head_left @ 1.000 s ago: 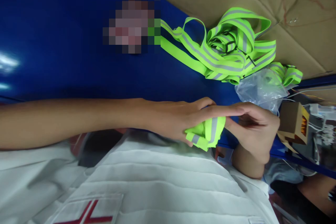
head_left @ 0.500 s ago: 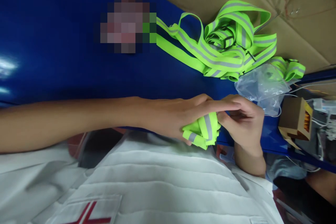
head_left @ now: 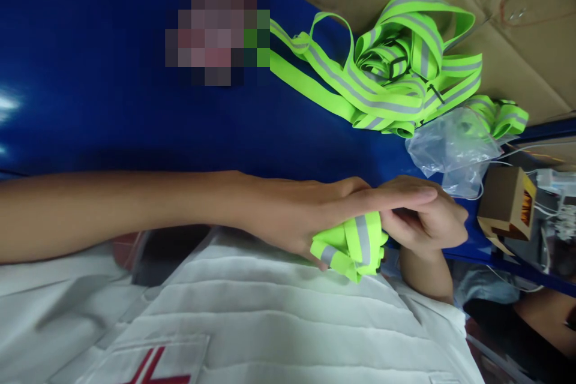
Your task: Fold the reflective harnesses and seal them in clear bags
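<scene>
A bundle of neon-yellow reflective strap (head_left: pixel 364 240) with a grey stripe is wound up in front of my white top. My left hand (head_left: pixel 315 210) is closed around its left and far side, with one finger reaching right over my right hand. My right hand (head_left: pixel 427 216) is curled shut against the bundle's right side, its thumb close to the strap's edge. Whatever its fingers grip is hidden. Beyond my hands lies a loose pile of the same reflective strap (head_left: pixel 387 102) with black buckles.
A clear plastic bag (head_left: pixel 450 144) and a smaller strap roll (head_left: pixel 510 120) lie right of the pile on the blue table (head_left: pixel 112 114). An open cardboard box (head_left: pixel 506 201) stands at the right, near white cables. A pixelated patch hides something at the upper left. Another person's arm shows lower right.
Both hands and the strap bundle have moved slightly right and nearer to my body. My right hand has turned at the wrist, showing more of its back. The strap pile lies as before.
</scene>
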### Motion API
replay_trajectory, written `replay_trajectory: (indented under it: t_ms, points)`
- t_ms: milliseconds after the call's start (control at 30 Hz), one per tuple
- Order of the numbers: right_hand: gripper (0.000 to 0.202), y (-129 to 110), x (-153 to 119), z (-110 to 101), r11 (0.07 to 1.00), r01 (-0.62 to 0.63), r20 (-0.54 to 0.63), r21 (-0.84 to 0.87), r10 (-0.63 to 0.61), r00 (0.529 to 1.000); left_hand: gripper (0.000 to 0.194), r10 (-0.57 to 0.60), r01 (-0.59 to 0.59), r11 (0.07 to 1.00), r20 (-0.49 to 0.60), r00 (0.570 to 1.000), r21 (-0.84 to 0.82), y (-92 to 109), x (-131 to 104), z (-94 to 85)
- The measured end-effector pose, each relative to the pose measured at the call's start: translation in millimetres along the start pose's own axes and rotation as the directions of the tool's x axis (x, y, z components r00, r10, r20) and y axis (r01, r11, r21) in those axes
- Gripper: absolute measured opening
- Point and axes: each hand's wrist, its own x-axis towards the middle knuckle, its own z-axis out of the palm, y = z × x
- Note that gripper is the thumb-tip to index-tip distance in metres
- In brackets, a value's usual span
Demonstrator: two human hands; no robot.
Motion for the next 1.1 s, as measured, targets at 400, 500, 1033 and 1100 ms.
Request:
replay_trajectory:
  t_ms: [400, 500, 1033, 1100]
  points:
    - [0.043, 0.6, 12.9, -27.9, 0.909, -0.315, 0.419, 0.274, 0.182, 0.890, 0.116, -0.008, 0.017, 0.992, 0.068, 0.998, -0.126, -6.7, 3.2, 1.5]
    - [0.040, 6.0, 16.4, -33.2, 0.838, -0.402, 0.548, 0.369, 0.153, 0.822, 0.118, -0.045, 0.046, 0.990, 0.014, 0.999, -0.131, -4.5, 3.4, 0.6]
    - [0.045, 1.4, 7.1, 1.1, 0.782, -0.564, 0.541, 0.265, 0.363, 0.758, 0.117, -0.088, 0.086, 0.995, -0.050, 0.995, -0.048, -24.0, 9.4, -5.3]
    - [0.044, -2.5, 2.9, 8.0, 0.738, -0.620, 0.456, 0.266, 0.470, 0.756, 0.106, -0.094, 0.087, 0.993, -0.085, 0.992, -0.074, -23.4, 11.3, -6.3]
